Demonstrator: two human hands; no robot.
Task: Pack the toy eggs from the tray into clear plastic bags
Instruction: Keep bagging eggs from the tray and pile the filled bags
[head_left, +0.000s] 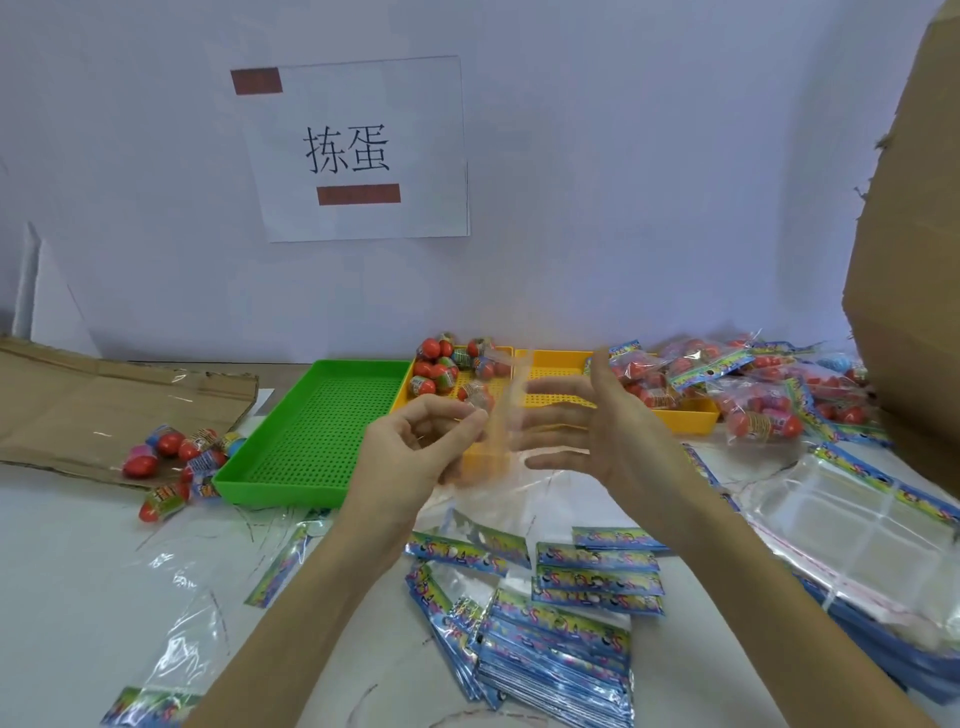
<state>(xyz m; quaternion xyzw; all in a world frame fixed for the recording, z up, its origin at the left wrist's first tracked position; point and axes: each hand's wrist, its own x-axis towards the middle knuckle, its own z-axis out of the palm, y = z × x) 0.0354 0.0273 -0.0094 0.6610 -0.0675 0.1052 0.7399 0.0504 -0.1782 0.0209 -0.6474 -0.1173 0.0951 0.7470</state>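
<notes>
Two trays sit side by side at the far edge of the worktop: a green tray on the left, bare of eggs, and a yellow tray on the right. The loose toy eggs are heaped in the yellow tray's far-left corner, beyond and a little above both hands. To the right, filled bags pile up over the yellow tray's right end and beyond it, and a stack of flat printed bags lies near the person, below the hands.

Between the hands hangs one clear plastic bag, blurred, its long axis close to upright, its top reaching up across the yellow tray's rim. The left hand pinches the bag's left edge between thumb and curled fingers. The right hand is spread, fingers straight and pointing left toward the bag; whether they touch it the blur does not show.

The step in hand looks to be opening the bag's mouth. The eggs lie straight ahead of the bag, slightly left of its top, so the left hand is nearer the heap, yet it is occupied; the free right hand would likely have to cross past the bag to fetch an egg.

A smaller cluster of eggs lies off the trays, left of the green one.
</notes>
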